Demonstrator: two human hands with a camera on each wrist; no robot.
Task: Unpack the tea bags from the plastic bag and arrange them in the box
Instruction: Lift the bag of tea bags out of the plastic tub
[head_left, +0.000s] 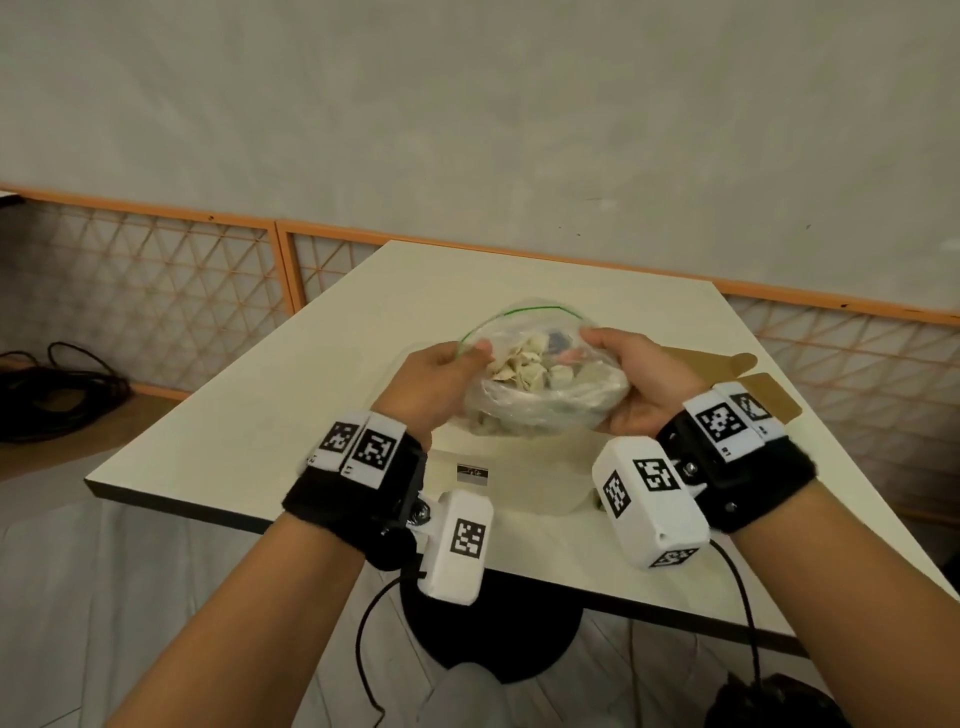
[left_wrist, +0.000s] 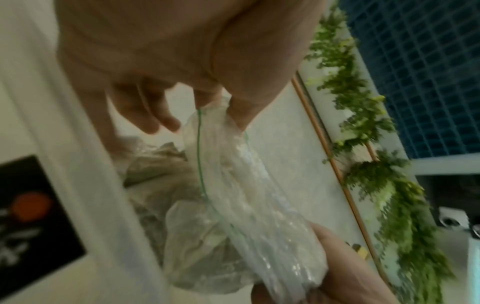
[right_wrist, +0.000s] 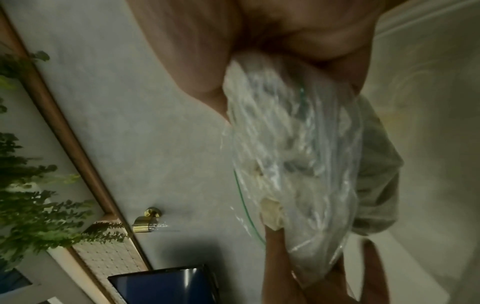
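Observation:
A clear plastic bag (head_left: 545, 400) with a thin green zip line is held above the white table (head_left: 322, 405), and several tea bags (head_left: 524, 364) show through it. My left hand (head_left: 447, 374) pinches the left end of the bag's mouth (left_wrist: 210, 111). My right hand (head_left: 634, 379) cups the bag's right side and grips its rim (right_wrist: 285, 86). The mouth is pulled partly apart between the hands. A brown cardboard box (head_left: 727, 364) with open flaps lies behind my right hand, mostly hidden. Both wrist views are blurred.
A small card with a dark label (head_left: 471, 473) lies on the table under the bag. Black cables (head_left: 57, 395) are coiled on the floor at the left. An orange lattice screen (head_left: 156, 280) runs behind the table. The table's black round base (head_left: 493, 634) stands below the near edge.

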